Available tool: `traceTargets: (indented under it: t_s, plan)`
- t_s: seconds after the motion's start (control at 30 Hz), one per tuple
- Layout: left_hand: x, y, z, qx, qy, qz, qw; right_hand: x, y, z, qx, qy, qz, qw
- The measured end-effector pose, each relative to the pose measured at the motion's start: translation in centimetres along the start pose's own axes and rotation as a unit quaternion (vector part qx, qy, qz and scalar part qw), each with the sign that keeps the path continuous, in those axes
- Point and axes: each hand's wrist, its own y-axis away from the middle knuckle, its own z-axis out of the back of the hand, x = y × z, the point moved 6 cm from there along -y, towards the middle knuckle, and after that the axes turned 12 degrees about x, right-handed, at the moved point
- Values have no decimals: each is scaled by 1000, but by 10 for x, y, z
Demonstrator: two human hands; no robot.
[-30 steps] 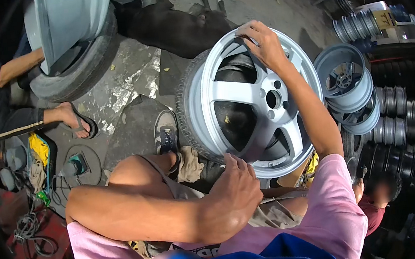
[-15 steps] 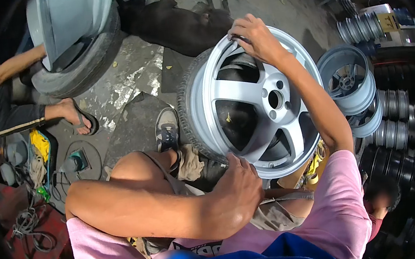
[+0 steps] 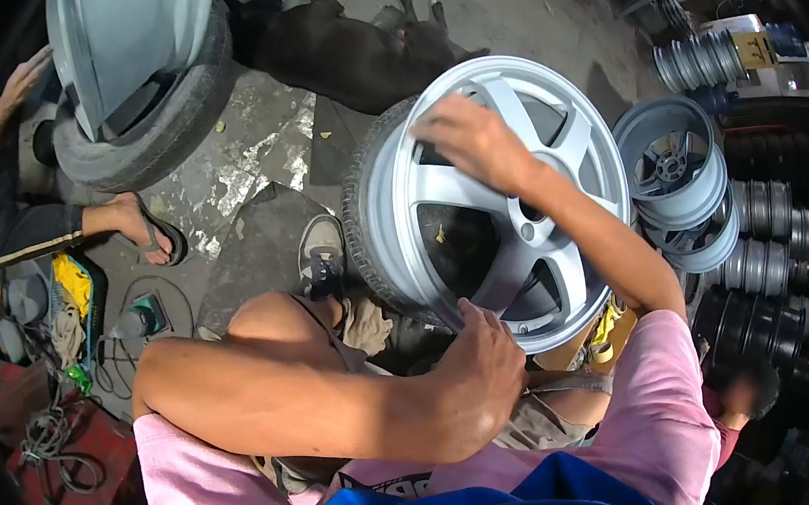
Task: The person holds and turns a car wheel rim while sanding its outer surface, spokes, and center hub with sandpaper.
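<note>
A silver alloy wheel rim [image 3: 505, 282] with broad spokes leans against a black tyre [image 3: 358, 208], its face toward me. My left hand [image 3: 479, 367] is closed on the rim's near edge, fingertips at the lip; the underside of its grip is hidden. My right hand [image 3: 477, 143] is over the rim's far left part, with its fingertips by the outer lip. Motion smears those fingers, so contact cannot be made out. The right forearm crosses the hub and hides part of it.
Another person's hand [image 3: 23, 80] is beside a grey rim [image 3: 141, 44] on a tyre [image 3: 137, 156]. A black dog [image 3: 347, 58] lies beyond my rim. Stacked rims [image 3: 675, 178] stand at right. A corded power tool [image 3: 143, 317] and a coiled cable [image 3: 58, 446] are at left.
My right hand has moved left and down along the rim's edge. The spokes have turned slightly counterclockwise. My left hand stays near the same spot. The other person's hand has shifted away from the grey rim.
</note>
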Motion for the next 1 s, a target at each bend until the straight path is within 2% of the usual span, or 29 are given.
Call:
traceTargets:
  t_s: [0.07,0.13,0.17,0.2,0.27,0.33,0.4,0.47,0.5,0.53,0.6,0.63,0.7,0.73,0.77,0.8,0.87,0.93,1.0]
  plan:
    - [1,-8,-3,38,-11,28,999,5,-1,2,29,34,25,999]
    - [1,-6,0,19,-9,6,1000,-31,2,17,-25,89,-28,995]
    - [1,-5,3,-1,-6,-11,1000,-51,0,25,-10,93,-80,992]
    - [2,-6,7,-4,-8,-10,1000,-52,2,19,-9,95,-78,992]
    - [4,-13,5,80,21,-25,996,-30,0,8,-29,39,-14,999]
    - [3,-17,1,60,11,-19,998,13,-7,-2,50,81,79,992]
    - [4,-16,-2,42,0,-14,999,-5,-2,4,40,84,66,993]
    - [3,-10,4,-25,-16,-45,999,-57,1,21,-1,90,-34,995]
    - [2,-10,3,-25,-19,-44,999,-68,2,26,17,79,-95,992]
    - [2,-11,1,-28,-19,-38,999,-58,0,26,15,81,-94,992]
    - [2,-17,-1,-30,-16,-38,999,-15,-2,13,-21,67,24,997]
    - [3,-22,-6,0,-5,-31,1000,-4,-6,0,25,60,60,996]
    - [6,-25,-13,34,1,-30,999,-17,0,9,4,93,42,995]
    - [9,-20,-8,-21,4,-49,999,-31,-1,17,-11,125,34,992]
    - [12,-17,-2,-77,8,-67,995,-75,13,23,-8,153,-36,988]
    - [15,-19,4,-75,7,-69,995,-125,44,28,-80,157,-151,973]
    - [27,-24,2,84,96,-33,991,-162,119,63,-120,140,-349,919]
    - [32,-12,2,47,73,-13,996,-184,201,70,-118,208,-440,866]
    - [33,-8,6,14,53,1,998,-179,234,72,-140,173,-472,853]
